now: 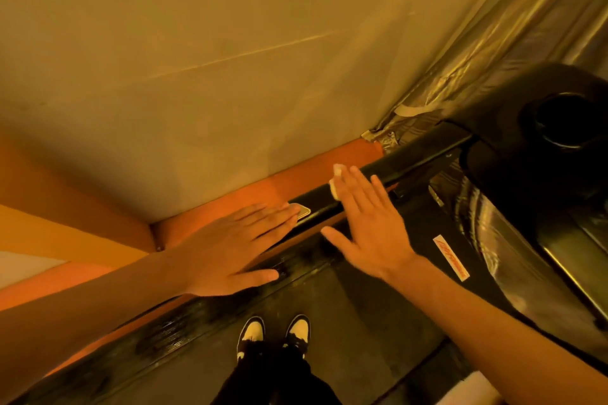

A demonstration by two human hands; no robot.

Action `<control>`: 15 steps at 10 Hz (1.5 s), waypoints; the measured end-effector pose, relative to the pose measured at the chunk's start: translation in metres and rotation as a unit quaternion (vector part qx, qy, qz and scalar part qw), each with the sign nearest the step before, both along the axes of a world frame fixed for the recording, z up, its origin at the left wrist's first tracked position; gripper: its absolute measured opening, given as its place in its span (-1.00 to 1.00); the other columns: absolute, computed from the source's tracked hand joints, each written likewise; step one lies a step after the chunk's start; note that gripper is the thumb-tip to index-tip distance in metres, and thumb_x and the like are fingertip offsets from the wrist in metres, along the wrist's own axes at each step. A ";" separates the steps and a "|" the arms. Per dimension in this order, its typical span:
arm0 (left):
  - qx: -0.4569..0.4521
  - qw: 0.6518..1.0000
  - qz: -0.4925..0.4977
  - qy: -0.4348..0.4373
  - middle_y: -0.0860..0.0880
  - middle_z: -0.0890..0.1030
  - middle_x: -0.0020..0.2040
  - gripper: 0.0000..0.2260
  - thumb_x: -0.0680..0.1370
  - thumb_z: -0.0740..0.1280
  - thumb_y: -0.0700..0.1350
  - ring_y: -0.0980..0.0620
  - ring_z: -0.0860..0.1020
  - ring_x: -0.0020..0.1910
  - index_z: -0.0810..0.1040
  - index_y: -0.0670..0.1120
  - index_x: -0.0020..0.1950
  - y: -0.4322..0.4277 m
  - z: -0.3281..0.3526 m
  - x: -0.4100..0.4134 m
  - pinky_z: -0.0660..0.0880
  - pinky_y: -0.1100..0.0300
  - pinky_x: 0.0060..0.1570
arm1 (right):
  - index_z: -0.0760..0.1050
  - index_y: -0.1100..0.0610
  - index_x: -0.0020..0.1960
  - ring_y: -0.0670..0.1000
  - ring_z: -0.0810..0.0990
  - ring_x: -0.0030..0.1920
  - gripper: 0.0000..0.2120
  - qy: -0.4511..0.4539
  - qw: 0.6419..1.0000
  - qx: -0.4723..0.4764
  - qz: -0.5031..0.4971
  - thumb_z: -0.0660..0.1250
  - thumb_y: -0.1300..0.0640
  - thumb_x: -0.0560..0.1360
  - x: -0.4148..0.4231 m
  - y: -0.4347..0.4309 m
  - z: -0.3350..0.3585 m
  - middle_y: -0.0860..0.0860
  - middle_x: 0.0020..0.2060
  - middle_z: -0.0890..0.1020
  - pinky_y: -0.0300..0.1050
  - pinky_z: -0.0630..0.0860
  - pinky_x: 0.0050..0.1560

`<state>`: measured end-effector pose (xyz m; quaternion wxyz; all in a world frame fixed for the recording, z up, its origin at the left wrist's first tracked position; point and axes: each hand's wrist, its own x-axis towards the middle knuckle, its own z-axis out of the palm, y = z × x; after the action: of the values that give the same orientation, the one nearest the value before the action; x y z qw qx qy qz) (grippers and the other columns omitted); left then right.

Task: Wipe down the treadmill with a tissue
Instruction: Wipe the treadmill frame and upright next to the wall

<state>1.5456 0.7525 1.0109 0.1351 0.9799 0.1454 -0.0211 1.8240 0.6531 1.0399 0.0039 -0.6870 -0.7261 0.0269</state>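
Note:
I stand on the treadmill belt [362, 322], my two shoes visible below. The black left handrail [408, 161] runs from the middle of the view up to the console [539, 128] at the right. My right hand [368, 223] lies flat with straight fingers on the handrail, pressing a white tissue [336, 181] that shows past the fingertips. My left hand [237, 246] rests flat, fingers straight, on the near end of the same handrail, by a silver end cap [304, 211].
A beige wall [197, 76] with an orange skirting band [279, 187] stands close on the left. A foil-covered strip [493, 43] runs up the corner at the right. A cup holder [566, 122] sits in the console. The side rail [197, 316] borders the belt.

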 end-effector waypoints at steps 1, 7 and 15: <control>-0.022 0.999 -0.011 -0.025 0.02 -0.14 0.71 -0.29 0.71 0.04 0.29 0.04 -0.12 0.68 -0.20 -0.01 0.71 -0.002 0.006 0.001 0.01 -0.02 0.64 | 0.20 0.19 0.65 0.08 -0.02 0.68 -0.06 -0.026 0.995 0.008 -0.098 -0.29 -0.46 0.60 0.064 0.019 0.003 0.11 0.66 0.16 0.13 -0.14 0.66; 0.035 0.996 -0.011 -0.084 -0.10 0.02 0.70 -0.31 0.72 -0.02 0.30 -0.01 -0.07 0.68 0.04 -0.13 0.70 -0.002 0.008 0.002 -0.14 0.07 0.61 | 0.45 0.14 0.50 0.10 0.15 0.64 -0.02 0.041 0.988 -0.035 -0.145 -0.34 -0.48 0.56 -0.002 0.041 0.017 0.10 0.55 0.40 0.14 -0.19 0.65; 0.079 0.992 -0.011 -0.097 -0.13 0.11 0.69 -0.31 0.71 0.04 0.29 -0.06 0.08 0.67 0.13 -0.16 0.68 -0.002 0.007 0.003 -0.01 0.02 0.58 | 0.34 0.06 0.58 0.07 0.12 0.65 0.03 -0.061 0.984 -0.075 -0.146 -0.44 -0.53 0.49 0.085 0.046 0.042 0.09 0.59 0.34 0.09 -0.22 0.64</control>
<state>1.5490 0.7502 1.0180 0.0707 0.9863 0.1224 0.0845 1.9091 0.6988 1.0815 -0.0882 -0.7846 -0.6125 0.0379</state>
